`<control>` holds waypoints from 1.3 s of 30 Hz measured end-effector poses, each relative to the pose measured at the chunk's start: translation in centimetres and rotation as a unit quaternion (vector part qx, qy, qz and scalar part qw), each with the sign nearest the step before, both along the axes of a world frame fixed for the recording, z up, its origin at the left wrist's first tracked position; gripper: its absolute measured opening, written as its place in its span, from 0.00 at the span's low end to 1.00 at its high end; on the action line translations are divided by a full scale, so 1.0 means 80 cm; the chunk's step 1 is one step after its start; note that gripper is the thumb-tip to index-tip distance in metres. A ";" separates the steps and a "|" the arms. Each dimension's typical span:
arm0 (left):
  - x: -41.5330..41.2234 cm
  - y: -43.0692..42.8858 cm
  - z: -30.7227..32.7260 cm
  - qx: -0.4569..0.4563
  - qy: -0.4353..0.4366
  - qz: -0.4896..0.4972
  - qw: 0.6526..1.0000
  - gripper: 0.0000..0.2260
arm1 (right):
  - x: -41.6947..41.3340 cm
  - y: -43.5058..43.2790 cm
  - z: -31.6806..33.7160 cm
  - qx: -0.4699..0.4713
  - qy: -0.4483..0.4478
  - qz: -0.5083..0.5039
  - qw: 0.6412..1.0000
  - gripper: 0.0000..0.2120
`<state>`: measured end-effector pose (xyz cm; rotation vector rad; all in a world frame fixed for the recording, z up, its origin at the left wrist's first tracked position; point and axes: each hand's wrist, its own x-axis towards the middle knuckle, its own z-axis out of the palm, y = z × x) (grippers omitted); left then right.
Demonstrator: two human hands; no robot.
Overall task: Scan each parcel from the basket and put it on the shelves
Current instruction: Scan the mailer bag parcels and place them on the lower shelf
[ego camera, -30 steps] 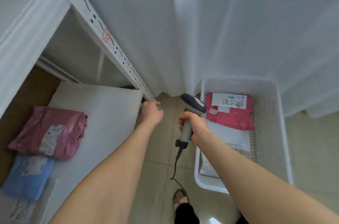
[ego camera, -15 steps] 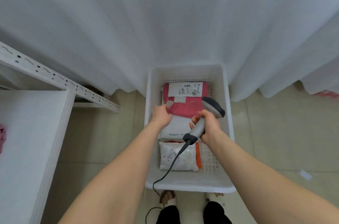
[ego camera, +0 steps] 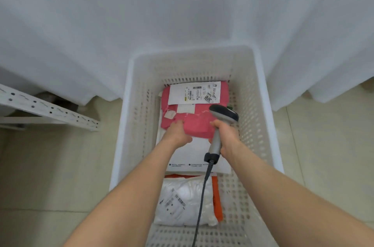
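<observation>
Basket (ego camera: 137, 125) holds approx 4 parcels (ego camera: 186, 202); left hand (ego camera: 177, 133) grips near edge of pink mailer (ego camera: 199, 123), right hand (ego camera: 227, 135) wraps scanner (ego camera: 223, 114), scan prob. pending.

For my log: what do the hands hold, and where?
Right hand grips the scanner by its handle; left hand grips the pink parcel at its near edge.

The upper half of the view is filled by a white curtain (ego camera: 182, 14), hung in broad soft folds and reaching down to the floor (ego camera: 50, 165). The floor is laid with pale beige tiles, parted by thin joints. At the left edge, part of a white metal shelf frame (ego camera: 50, 108) is seen, its bar pierced with rows of slots. Everything is lit softly and evenly.
</observation>
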<state>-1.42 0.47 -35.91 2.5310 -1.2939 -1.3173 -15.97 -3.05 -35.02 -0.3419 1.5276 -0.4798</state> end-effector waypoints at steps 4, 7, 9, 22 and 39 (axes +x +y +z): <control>0.008 -0.029 -0.072 -0.014 -0.031 -0.014 0.999 0.40 | 0.008 -0.027 -0.074 -0.052 0.085 0.042 0.994 0.27; 0.023 -0.041 -0.112 -0.003 -0.066 0.030 0.997 0.43 | 0.004 -0.044 -0.114 -0.064 0.076 0.054 0.994 0.30; 0.034 -0.042 -0.131 -0.019 -0.042 0.093 0.995 0.41 | 0.005 -0.046 -0.134 -0.053 0.026 0.054 0.997 0.24; 0.032 0.079 -0.077 0.075 0.070 0.245 0.964 0.28 | -0.029 0.042 -0.069 0.046 0.107 0.187 0.976 0.13; 0.013 0.154 0.205 0.080 0.277 0.463 0.838 0.04 | -0.040 0.125 0.179 0.031 0.106 0.153 0.982 0.06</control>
